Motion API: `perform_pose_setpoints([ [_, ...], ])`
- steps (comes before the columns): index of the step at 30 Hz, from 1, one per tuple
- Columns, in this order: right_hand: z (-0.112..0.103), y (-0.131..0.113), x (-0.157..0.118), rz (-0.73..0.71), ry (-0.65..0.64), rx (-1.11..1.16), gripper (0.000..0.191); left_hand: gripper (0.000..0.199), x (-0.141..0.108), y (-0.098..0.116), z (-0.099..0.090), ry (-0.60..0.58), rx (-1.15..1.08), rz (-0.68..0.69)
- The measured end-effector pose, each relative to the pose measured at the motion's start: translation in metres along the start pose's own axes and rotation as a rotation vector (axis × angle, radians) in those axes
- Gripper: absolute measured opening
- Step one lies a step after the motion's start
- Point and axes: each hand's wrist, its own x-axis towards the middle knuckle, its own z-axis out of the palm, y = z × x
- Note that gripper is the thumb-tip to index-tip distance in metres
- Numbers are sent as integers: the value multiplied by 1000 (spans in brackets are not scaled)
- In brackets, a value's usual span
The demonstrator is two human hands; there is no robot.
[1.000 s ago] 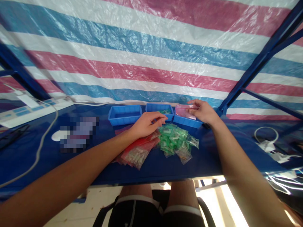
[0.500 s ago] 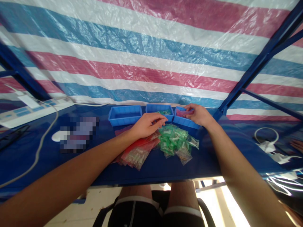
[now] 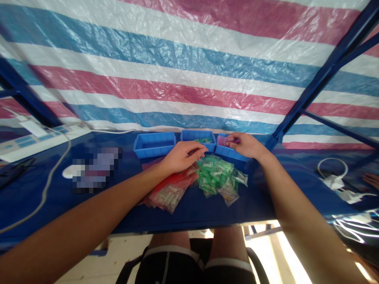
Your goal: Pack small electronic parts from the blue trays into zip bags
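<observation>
My left hand (image 3: 185, 156) hovers over the red bags (image 3: 171, 189), fingers curled together; whether anything is in them is hidden. Beside it lies a heap of green bags (image 3: 214, 173), with a clear bag (image 3: 229, 194) at its front edge. My right hand (image 3: 241, 144) reaches into the right blue bin (image 3: 229, 152), its fingers pinched at some pink-red bags (image 3: 222, 140). Green bags partly fill the middle blue bin (image 3: 197, 135). No contents show in the left blue bin (image 3: 154, 152).
On the left of the blue table (image 3: 189, 217) are a white round object (image 3: 71, 171), a blurred-out item (image 3: 97, 169) and a white cable (image 3: 50, 185). White adapters (image 3: 334, 182) lie at the right, near another person's hand (image 3: 373, 180). A striped sheet (image 3: 177, 86) hangs behind.
The fingers of my right hand have shifted slightly left and lower in the right bin, and less of the pink-red bags shows. My left hand has barely moved.
</observation>
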Motion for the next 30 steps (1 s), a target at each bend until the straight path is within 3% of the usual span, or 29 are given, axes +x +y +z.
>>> perform_pose_setpoints([
  [8, 1, -3, -1, -68, -19, 31, 27, 39, 1, 1, 0, -12, -17, -27],
  [18, -1, -3, 0, -169, 152, -142, 37, 39, 0, 1, 0, 1, -13, -7],
  [21, -6, -17, -5, -239, 228, -106, 24, 38, 0, -1, 1, 0, -22, -7],
  [24, -10, -39, -13, -314, 289, -6, 23, 37, -1, -2, 2, 0, -21, -3],
  [30, -1, -76, -29, -500, 112, 115, 28, 36, 0, -1, 1, 9, -3, 19],
])
